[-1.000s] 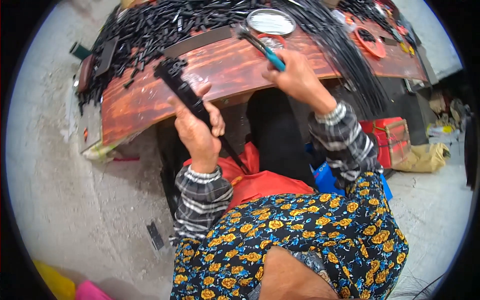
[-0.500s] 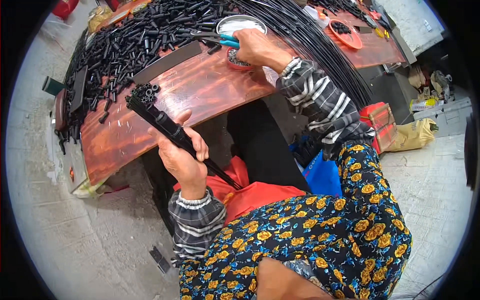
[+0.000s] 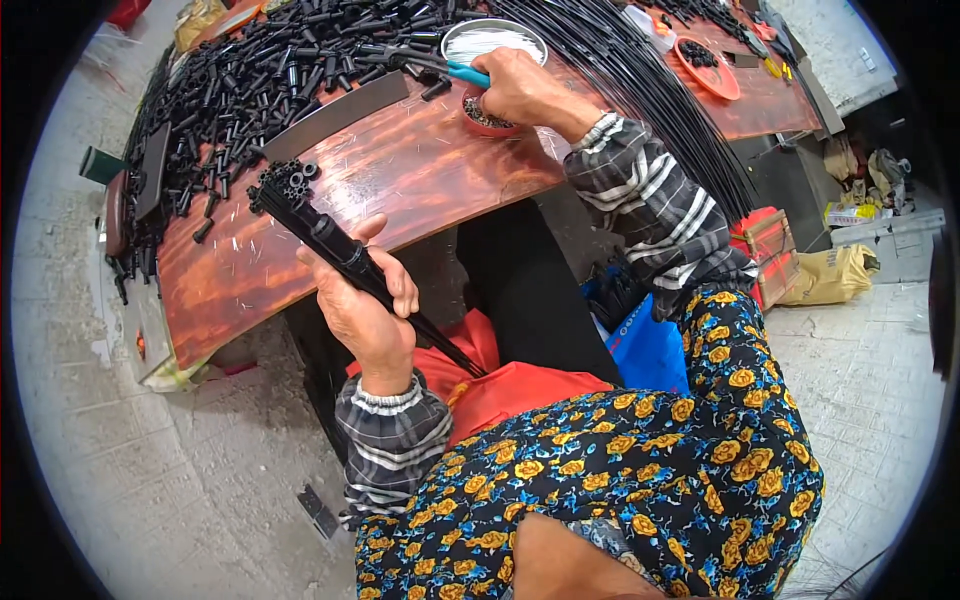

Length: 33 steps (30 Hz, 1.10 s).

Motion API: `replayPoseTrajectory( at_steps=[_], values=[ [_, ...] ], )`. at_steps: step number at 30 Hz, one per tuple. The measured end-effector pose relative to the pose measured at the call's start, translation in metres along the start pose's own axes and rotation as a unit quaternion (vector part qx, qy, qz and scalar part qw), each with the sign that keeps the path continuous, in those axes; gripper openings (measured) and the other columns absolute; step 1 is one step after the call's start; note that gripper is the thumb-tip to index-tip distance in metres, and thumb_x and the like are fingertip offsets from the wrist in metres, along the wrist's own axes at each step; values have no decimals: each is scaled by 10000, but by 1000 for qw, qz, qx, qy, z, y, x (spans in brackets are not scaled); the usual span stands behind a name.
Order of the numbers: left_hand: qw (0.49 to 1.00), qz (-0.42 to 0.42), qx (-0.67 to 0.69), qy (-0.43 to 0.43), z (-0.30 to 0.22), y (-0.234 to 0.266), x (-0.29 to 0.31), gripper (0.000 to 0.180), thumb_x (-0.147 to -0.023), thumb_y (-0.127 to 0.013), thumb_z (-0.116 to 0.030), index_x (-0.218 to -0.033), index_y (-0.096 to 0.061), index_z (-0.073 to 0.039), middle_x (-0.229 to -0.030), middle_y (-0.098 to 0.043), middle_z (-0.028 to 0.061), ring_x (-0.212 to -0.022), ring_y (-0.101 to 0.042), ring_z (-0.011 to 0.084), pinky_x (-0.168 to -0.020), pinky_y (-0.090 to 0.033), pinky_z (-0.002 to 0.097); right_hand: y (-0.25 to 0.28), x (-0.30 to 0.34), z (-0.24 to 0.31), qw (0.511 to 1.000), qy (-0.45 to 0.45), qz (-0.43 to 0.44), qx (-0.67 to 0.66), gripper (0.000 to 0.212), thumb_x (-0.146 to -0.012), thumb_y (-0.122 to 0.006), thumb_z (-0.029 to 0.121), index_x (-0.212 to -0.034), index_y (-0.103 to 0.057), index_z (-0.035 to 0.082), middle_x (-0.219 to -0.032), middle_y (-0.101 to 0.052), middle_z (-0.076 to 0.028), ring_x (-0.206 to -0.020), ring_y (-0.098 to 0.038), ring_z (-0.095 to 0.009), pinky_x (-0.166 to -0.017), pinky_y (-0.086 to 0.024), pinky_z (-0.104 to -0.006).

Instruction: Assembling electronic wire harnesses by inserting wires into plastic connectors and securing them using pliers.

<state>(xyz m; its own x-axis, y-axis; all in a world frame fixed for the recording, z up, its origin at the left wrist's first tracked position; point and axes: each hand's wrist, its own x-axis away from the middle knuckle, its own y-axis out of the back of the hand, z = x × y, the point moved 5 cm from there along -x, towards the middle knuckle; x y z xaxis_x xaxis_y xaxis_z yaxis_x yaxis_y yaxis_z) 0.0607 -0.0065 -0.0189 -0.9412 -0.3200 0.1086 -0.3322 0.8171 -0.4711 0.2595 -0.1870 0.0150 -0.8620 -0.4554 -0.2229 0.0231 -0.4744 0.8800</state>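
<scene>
My left hand (image 3: 365, 315) holds a bundle of thin black rods (image 3: 325, 240) slanting across my lap, its upper end thick with black ring-shaped pieces. My palm supports it and the fingers curl round the lower part, which runs down to the red cloth on my lap. My right hand (image 3: 522, 92) grips pliers (image 3: 465, 73) by their teal handles, the jaws pointing left over the black parts. Just below that hand sits a red bowl (image 3: 485, 127) of small metal pieces, partly covered by it. Behind stands a round metal dish (image 3: 446, 48) of thin white sticks.
A heap of short black fittings (image 3: 290, 85) spreads over the left of the reddish wooden table (image 3: 400, 180), behind a dark strip (image 3: 335, 120). Long black rods (image 3: 630, 90) lie to the right, beside an orange dish (image 3: 722, 88) of black pieces. A blue bag (image 3: 650, 350) is below.
The pliers have turned slightly, and their teal handles look closer together. My right hand has shifted a little up and right. My left hand and the bundle look nearly the same.
</scene>
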Motion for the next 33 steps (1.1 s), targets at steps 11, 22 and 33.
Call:
replayPoseTrajectory(
  at_steps=[11, 22, 33],
  values=[
    [1000, 4, -1, -7, -3, -3, 7, 806, -939, -241, -662, -1057, -573, 62, -478, -412, 10, -353, -340, 97, -361, -306, 251, 18, 17, -14, 956, -80, 44, -279, 100, -694, -685, 44, -780, -649, 8, -667, -588, -22, -593, -538, -95, -533, -438, -245],
    [999, 18, -11, -25, -6, -12, 16, 810, -938, -246, -662, -1056, -573, 69, -484, -415, 12, -357, -345, 100, -366, -305, 256, 27, 23, -24, 941, -78, -36, -329, 71, -692, -687, 34, -742, -637, 30, -636, -565, 6, -542, -512, -76, -476, -413, -232],
    [996, 58, 35, -60, -9, -16, 27, 761, -934, -325, -646, -1168, -526, 50, -527, -429, 16, -384, -352, 97, -374, -300, 249, 25, 79, 43, 762, 29, 8, -647, 154, -769, -711, 30, -868, -595, 5, -787, -604, -72, -628, -538, -125, -554, -420, -236]
  ],
)
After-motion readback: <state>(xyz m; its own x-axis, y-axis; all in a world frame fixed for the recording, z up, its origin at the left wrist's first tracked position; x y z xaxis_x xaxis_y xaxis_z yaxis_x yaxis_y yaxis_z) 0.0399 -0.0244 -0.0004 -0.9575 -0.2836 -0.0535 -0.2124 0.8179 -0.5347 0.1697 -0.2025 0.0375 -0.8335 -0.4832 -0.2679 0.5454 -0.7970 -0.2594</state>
